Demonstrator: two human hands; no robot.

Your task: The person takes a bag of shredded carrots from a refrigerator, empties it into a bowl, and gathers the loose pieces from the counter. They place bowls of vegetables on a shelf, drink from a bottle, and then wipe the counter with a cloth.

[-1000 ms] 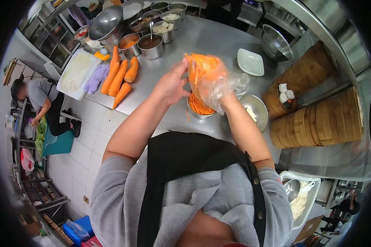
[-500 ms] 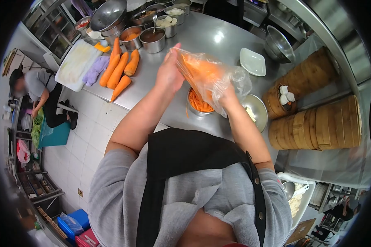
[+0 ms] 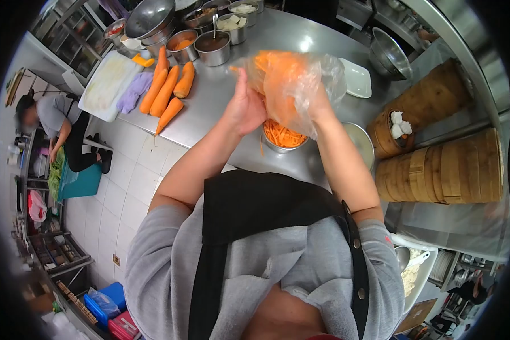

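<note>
A clear plastic bag [image 3: 292,93] with shredded carrot bulging at its top is raised over the steel counter, partly blurred. My right hand [image 3: 321,109] grips the bag's right side, its fingers mostly covered by the crumpled plastic. Against the bag's left side is my left hand [image 3: 247,106], palm turned inward and thumb standing up apart from the fingers. Just below the bag sits a round steel bowl filled with shredded carrot [image 3: 284,135], a few shreds hanging over its rim. Partly behind my right forearm lies another metal bowl [image 3: 360,146] with pale contents.
Whole carrots [image 3: 163,93] lie left beside a purple cloth [image 3: 134,92] and a white cutting board [image 3: 110,85]. Steel ingredient pots [image 3: 212,50] line the back. A white dish [image 3: 356,79] and bamboo steamers [image 3: 439,167] stand right. A person [image 3: 59,122] crouches far left.
The bag has swung from slanting to more upright, its carrot-filled part now higher up. My left hand has come down from the bag's upper corner to its side, thumb now apart.
</note>
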